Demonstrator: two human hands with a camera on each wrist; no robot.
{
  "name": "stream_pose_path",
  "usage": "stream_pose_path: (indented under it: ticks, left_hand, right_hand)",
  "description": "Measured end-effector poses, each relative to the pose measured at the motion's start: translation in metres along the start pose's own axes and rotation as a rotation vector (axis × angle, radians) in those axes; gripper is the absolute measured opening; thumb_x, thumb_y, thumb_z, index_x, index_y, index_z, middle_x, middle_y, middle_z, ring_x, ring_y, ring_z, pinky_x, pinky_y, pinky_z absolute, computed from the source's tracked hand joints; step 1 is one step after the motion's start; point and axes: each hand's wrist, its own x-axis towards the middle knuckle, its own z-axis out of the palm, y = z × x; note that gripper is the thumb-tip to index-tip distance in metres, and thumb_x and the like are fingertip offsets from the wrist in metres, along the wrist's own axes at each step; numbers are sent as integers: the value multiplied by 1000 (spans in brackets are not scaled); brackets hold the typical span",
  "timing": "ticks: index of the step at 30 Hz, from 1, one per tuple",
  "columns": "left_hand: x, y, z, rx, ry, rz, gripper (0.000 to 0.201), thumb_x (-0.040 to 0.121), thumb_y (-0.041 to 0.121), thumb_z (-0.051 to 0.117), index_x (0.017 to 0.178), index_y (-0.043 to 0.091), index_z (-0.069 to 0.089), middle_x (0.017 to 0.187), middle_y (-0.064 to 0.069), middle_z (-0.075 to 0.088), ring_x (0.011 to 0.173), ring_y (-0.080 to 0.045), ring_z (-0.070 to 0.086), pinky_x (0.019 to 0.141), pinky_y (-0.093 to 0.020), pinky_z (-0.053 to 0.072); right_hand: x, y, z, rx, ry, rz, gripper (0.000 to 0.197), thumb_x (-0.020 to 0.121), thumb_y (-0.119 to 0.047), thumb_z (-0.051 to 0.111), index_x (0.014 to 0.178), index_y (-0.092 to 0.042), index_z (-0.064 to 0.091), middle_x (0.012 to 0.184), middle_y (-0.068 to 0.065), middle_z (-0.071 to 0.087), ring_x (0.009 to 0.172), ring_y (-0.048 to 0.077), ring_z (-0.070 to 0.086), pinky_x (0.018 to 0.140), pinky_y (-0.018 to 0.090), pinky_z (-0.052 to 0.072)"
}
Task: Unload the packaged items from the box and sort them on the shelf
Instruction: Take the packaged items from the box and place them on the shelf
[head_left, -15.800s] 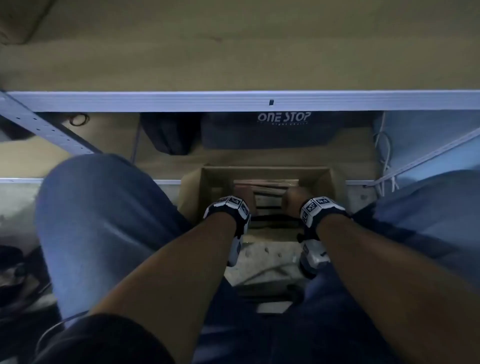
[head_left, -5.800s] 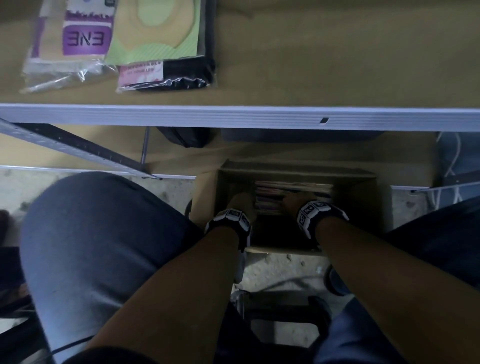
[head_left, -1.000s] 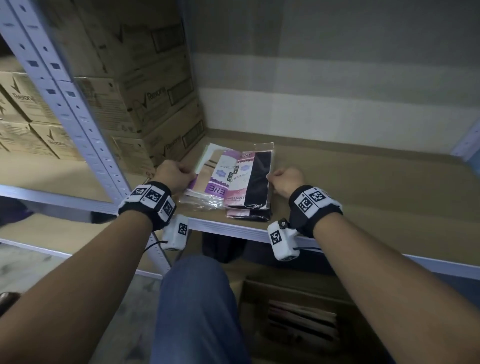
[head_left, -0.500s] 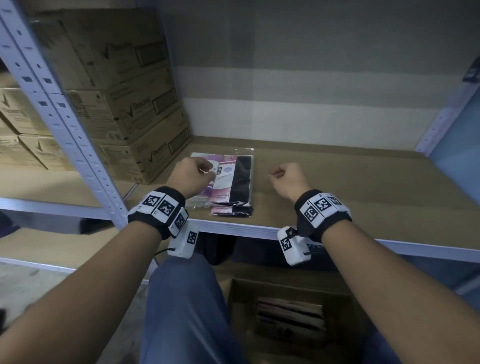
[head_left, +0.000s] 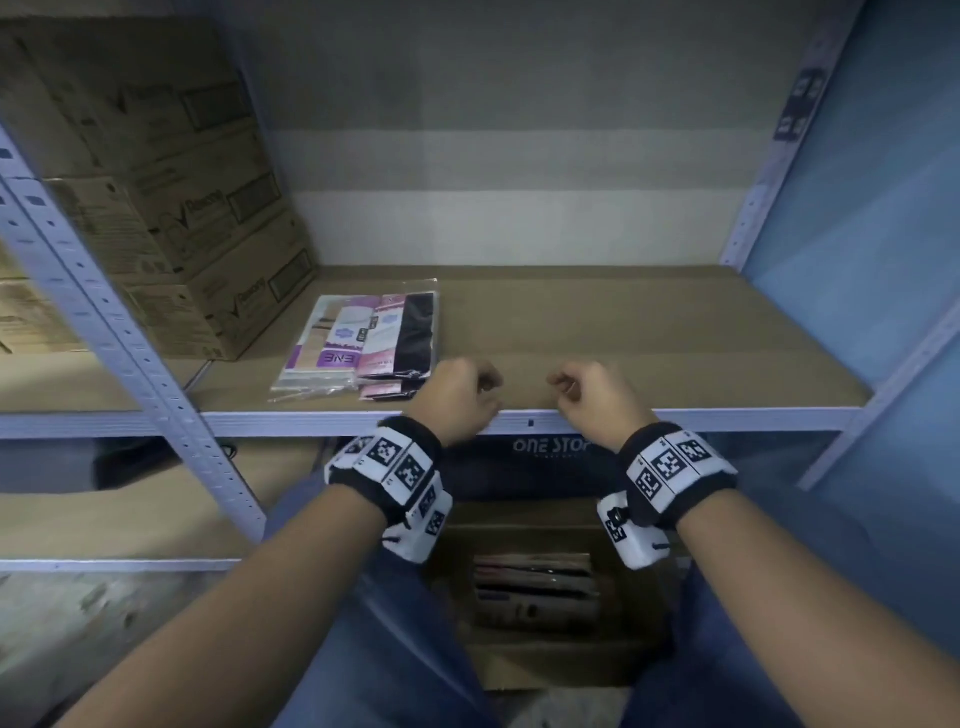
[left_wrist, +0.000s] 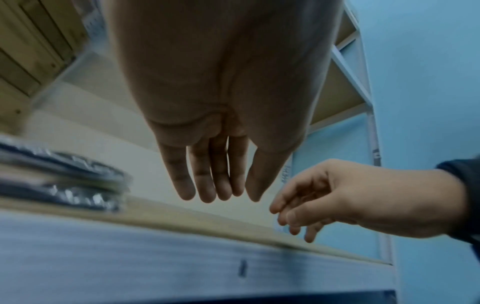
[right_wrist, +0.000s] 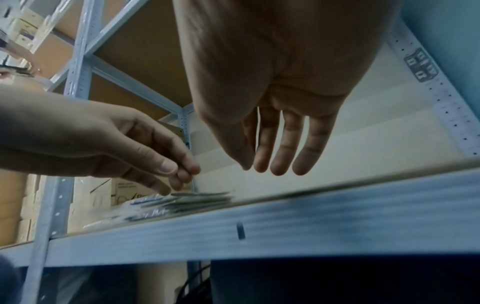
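Here both hands hang over the front lip of the shelf (head_left: 623, 332), knuckles up, the left hand (head_left: 460, 397) and right hand (head_left: 597, 397) near each other and holding nothing, fingers loosely curled downward. Left of the left fingers (left_wrist: 205, 181) the packets (head_left: 363, 343) lie flat on the board, apart from them; right of the right fingers (right_wrist: 283, 148) the board runs bare to the metal post. Only the head view shows the box (head_left: 535, 587) below the wrists, with more packets inside.

wrist views blur the packets (left_wrist: 59, 181); the left hand (head_left: 460, 397) hides their corner.
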Motion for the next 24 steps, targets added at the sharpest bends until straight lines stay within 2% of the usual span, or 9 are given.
stream_pose_path:
  ticks: [3,6,10,13,16,20,24]
  left_hand:
    - [-15,7,38,7,-122,17,23,83,19,65,105,12,68,102,-4,68,95,-18,63,82,-21,46]
    - [-23,2,75,20,-255,-25,22,82,18,67,102,10,68,99,-5,68,93,-19,63,77,-20,45]
    - [-24,-14,120,50,-382,-121,22,80,19,68,101,13,68,103,-3,67,96,-19,62,81,-25,48]
    - [-24,-30,152,90,-484,-185,17,80,15,64,95,9,69,103,-8,68,97,-24,64,82,-31,53]
    - [-27,-50,185,179,-566,-226,23,81,16,65,99,3,70,103,-13,68,98,-28,65,84,-37,55]
    - [-32,-80,222,269,-729,-284,25,84,12,63,106,3,68,112,-14,66,103,-30,63,89,-39,54]
    - [-35,-110,245,328,-833,-323,29,87,11,60,113,-1,64,118,-19,62,107,-33,61,92,-42,52]
  right_hand:
    - [-25,21,13,-38,-87,9,22,86,-9,54,101,-15,69,87,-1,63,86,19,62,81,32,52]
    - [-43,47,33,-43,-184,78,18,86,-10,58,99,-14,69,86,-2,63,87,19,64,80,31,52]
    - [-56,82,63,-53,-321,213,19,84,-11,62,101,-17,69,96,2,67,90,18,64,86,33,53]
    - [-59,103,88,-106,-401,263,17,83,-9,62,96,-13,72,97,6,70,92,22,66,83,30,53]
    - [-59,118,117,-164,-486,318,16,83,-11,62,93,-14,73,101,8,72,95,24,67,85,30,52]
    - [-55,129,151,-211,-636,336,17,84,-10,59,93,-16,72,104,7,70,97,25,65,85,31,52]
    - [-53,139,181,-288,-812,345,17,85,-11,57,98,-9,68,107,13,67,94,29,65,83,33,53]
